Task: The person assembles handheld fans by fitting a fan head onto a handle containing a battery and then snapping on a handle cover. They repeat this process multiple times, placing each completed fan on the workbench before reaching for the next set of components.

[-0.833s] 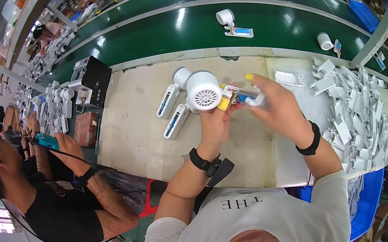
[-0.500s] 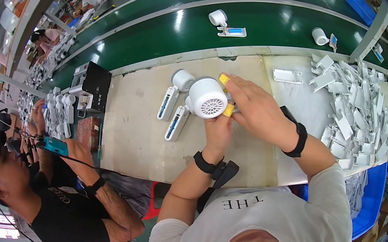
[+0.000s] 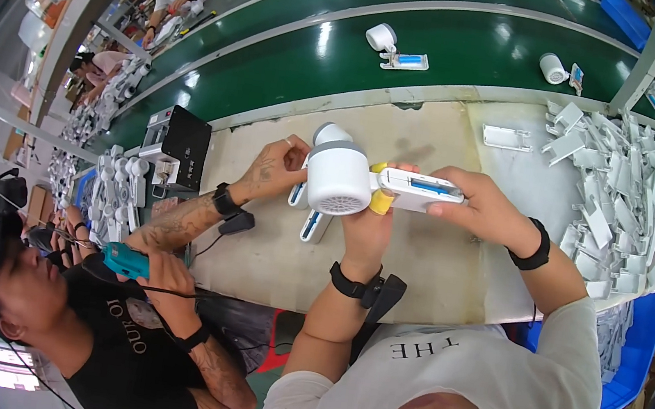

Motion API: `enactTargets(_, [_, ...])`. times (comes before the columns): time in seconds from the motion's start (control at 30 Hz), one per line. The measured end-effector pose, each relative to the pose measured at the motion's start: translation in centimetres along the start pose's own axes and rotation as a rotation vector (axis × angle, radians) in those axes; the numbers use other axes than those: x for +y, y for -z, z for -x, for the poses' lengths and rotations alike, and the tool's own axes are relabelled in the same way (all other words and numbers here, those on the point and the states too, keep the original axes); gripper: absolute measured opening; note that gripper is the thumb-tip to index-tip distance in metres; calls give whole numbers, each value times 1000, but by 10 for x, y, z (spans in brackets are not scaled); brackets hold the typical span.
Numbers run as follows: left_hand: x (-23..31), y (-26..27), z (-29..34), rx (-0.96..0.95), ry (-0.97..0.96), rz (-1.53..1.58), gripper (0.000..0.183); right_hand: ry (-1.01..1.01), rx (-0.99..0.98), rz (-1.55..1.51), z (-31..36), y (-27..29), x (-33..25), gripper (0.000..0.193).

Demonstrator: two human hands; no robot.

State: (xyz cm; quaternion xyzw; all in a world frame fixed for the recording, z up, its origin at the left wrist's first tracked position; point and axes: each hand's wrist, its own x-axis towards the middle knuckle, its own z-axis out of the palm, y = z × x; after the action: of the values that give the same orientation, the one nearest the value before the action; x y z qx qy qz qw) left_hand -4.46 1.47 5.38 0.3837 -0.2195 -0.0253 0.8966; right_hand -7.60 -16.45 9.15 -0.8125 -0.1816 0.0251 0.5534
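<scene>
Between my hands is a white hair-dryer-shaped device (image 3: 337, 179) with a grey band and a round grille on its head. Its handle points right, and a blue strip shows in the handle's open slot. My left hand (image 3: 367, 239), with yellow wraps on its fingers, is closed round the neck where head and handle meet. At the handle's far end, my right hand (image 3: 480, 210) pinches it between thumb and fingers. Partly hidden behind the head are similar devices (image 3: 313, 226) on the table. A co-worker's hand (image 3: 273, 168) reaches in beside them from the left.
White plastic covers (image 3: 605, 200) lie heaped at the right, and a single cover (image 3: 507, 138) lies apart. Beyond the table runs a green conveyor (image 3: 280, 58) carrying several devices. A black box-shaped machine (image 3: 178, 148) stands left. The co-worker holds a teal electric screwdriver (image 3: 126, 261).
My right hand has moved from beside the device's head to the handle's end, and the handle now shows, pointing right. A co-worker's hand has come in from the left.
</scene>
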Motion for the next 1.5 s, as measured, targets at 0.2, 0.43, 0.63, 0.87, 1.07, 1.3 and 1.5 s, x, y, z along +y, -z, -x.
enactTargets(0.2, [4,-15,-1,33,-19,-57,27,214,98,298,4,-2,10,35])
enactTargets(0.43, [16,9,-10,3,193,-280,21,102,-130,359,-3,-13,21,42])
enactTargets(0.63, [42,34,-9,-304,357,-1486,32,69,-254,590,-91,36,66,26])
enactTargets(0.87, [58,39,-17,5,377,-1914,21,-21,246,820,-227,47,133,50])
enactTargets(1.07, [43,87,-16,115,273,-1958,32,-155,252,984,-278,37,150,53])
enactTargets(1.3, [53,118,-32,313,248,-1987,30,-315,90,513,-254,50,114,54])
enactTargets(1.5, [102,187,-37,617,316,-2242,34,-189,108,320,-152,30,65,77])
